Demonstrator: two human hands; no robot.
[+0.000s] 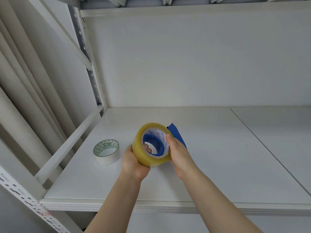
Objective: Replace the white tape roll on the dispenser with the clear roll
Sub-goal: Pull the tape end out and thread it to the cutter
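Note:
The clear, yellowish tape roll [143, 153] is held above the shelf, its core around the blue hub of the dispenser [154, 143]. More of the blue dispenser body sticks out behind the roll at upper right. My left hand [134, 163] cups the roll from below and left, with fingertips showing inside the core. My right hand [178, 152] grips the roll's right side and the dispenser behind it, thumb on the core's rim. The white tape roll [106, 152] lies flat on the shelf to the left, apart from both hands.
The white shelf board [218, 157] has a seam running diagonally on the right. A white metal rack post and crossbar [67, 145] border the left side. The back wall stands close behind. The shelf's front edge lies below my forearms.

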